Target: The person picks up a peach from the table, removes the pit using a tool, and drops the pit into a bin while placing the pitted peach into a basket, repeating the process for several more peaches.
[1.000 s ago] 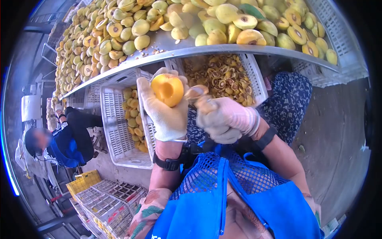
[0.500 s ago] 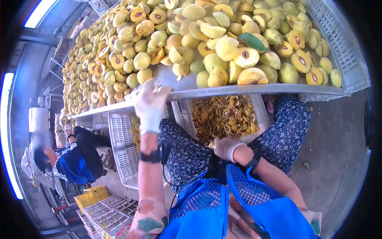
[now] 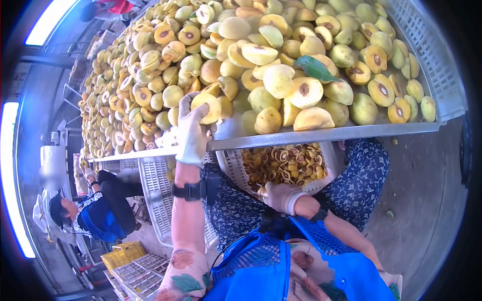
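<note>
Halved yellow fruits [image 3: 263, 52] lie heaped on a metal table with a raised rim [image 3: 321, 135]. My left hand [image 3: 192, 131], in a pale glove, reaches over this rim with thumb and fingers round a cut fruit half [image 3: 207, 108] at the edge of the heap. Lower down, my right hand [image 3: 282, 197], in a striped-cuff glove, is closed above my lap, beside a crate [image 3: 232, 168] of darker fruit pieces [image 3: 281, 163]. What its fingers hold is too small to make out. A green leaf [image 3: 315, 67] rests on the fruit.
A second white crate [image 3: 156, 193] stands left of my legs. Another person [image 3: 103, 213] in a blue vest sits at the far left by the same table. Yellow and white crates [image 3: 133, 256] are stacked at lower left. A white perforated crate [image 3: 434, 55] borders the fruit at right.
My left hand has moved up from the rim to the heap and taken hold of a fruit half. My right hand has shifted slightly left. Another person's red clothing has appeared at the top left.
</note>
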`<state>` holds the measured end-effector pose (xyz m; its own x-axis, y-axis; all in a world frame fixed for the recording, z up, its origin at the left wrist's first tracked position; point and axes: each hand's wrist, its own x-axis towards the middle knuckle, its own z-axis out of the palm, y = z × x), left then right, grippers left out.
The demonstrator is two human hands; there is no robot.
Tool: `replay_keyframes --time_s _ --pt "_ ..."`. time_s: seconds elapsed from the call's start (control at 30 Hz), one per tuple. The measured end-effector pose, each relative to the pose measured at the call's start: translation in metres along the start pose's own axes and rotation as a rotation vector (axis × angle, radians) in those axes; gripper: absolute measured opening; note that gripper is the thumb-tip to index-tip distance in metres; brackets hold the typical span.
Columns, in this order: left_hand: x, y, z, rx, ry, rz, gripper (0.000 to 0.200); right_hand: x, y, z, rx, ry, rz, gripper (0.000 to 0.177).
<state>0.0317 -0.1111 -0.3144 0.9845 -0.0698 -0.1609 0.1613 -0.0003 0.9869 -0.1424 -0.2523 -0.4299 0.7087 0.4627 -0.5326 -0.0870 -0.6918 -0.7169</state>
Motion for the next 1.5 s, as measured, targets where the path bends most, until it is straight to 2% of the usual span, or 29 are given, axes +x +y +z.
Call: replay_keyframes --time_s 0.03,0.1,0.13,0.17,0.23,0.3,0.33,0.43,0.47,0.57,0.6,0.77,0.83,1.0,1.1,1.13,1.17,1.23,1.3,1.37,1.4,1.5 --pt "-0.009 0.0 -0.014 -0.135 -0.103 -0.021 0.036 -0.003 -0.001 -0.002 -0.013 -0.002 -0.005 0.038" --pt "-0.04 0.017 -0.011 -0.686 -0.144 -0.107 0.044 -0.015 -0.012 -0.015 0.035 0.212 0.083 0.034" --pt "-0.054 0.018 -0.01 -0.775 -0.187 -0.072 0.049 -0.014 -0.015 -0.014 0.111 0.244 0.047 0.031" --pt "-0.069 0.018 -0.009 -0.865 -0.229 -0.035 0.053 -0.009 -0.003 -0.006 -0.441 0.453 -0.462 0.023" --pt "-0.096 0.014 -0.011 -0.968 -0.253 -0.08 0.054 -0.037 -0.049 -0.027 0.27 0.514 -0.247 0.018" --pt "-0.117 0.009 -0.009 -0.873 -0.203 0.056 0.054 -0.053 -0.065 -0.032 -0.255 0.837 -0.524 0.018" --pt "-0.129 0.01 -0.007 -0.805 -0.143 0.092 0.052 -0.058 -0.076 -0.035 -0.294 0.892 -0.627 0.016" --pt "-0.151 0.005 -0.005 -0.877 -0.055 0.135 0.048 -0.065 -0.102 -0.029 -0.433 0.904 -0.566 0.014" --pt "-0.162 0.011 0.0 -0.838 -0.007 0.15 0.047 -0.061 -0.107 -0.023 -0.253 0.888 -0.442 0.022" --pt "-0.174 0.008 -0.001 -0.849 0.023 0.21 0.046 -0.064 -0.121 -0.015 -0.219 0.967 -0.403 0.027" --pt "-0.176 0.006 -0.002 -0.883 -0.004 0.223 0.046 -0.067 -0.123 -0.014 -0.224 0.904 -0.359 0.027" --pt "-0.186 0.013 0.003 -0.821 -0.011 0.281 0.044 -0.072 -0.124 -0.008 -0.316 0.932 -0.381 0.027" --pt "-0.189 0.015 0.009 -0.812 -0.028 0.298 0.043 -0.076 -0.123 -0.007 -0.189 0.83 -0.346 0.019" --pt "-0.19 0.019 0.019 -0.683 0.194 0.22 0.043 -0.085 -0.127 -0.01 -0.139 0.812 -0.305 0.021" --pt "-0.189 0.023 0.021 -0.645 0.179 0.12 0.045 -0.084 -0.12 -0.009 -0.161 0.803 -0.325 0.022" --pt "-0.189 0.027 0.027 -0.613 0.264 0.115 0.044 -0.084 -0.118 -0.008 -0.157 0.803 -0.351 0.023" --pt "-0.186 0.024 0.028 -0.606 0.264 0.1 0.044 -0.084 -0.115 -0.008 -0.155 0.805 -0.379 0.023" --pt "-0.182 0.016 0.026 -0.397 0.338 0.208 0.045 -0.08 -0.109 -0.005 -0.243 0.754 -0.345 0.023" --pt "-0.183 0.013 0.025 -0.386 0.324 0.22 0.045 -0.076 -0.108 -0.003 -0.091 0.791 -0.386 0.025" --pt "-0.185 0.017 0.025 -0.512 0.215 0.23 0.044 -0.077 -0.109 -0.003 -0.064 0.787 -0.353 0.025" --pt "-0.184 0.018 0.029 -0.601 0.123 0.333 0.045 -0.077 -0.111 -0.005 -0.046 0.791 -0.322 0.025" --pt "-0.184 0.009 0.032 -0.542 0.155 0.444 0.048 -0.079 -0.117 -0.011 0.01 0.801 -0.303 0.025"
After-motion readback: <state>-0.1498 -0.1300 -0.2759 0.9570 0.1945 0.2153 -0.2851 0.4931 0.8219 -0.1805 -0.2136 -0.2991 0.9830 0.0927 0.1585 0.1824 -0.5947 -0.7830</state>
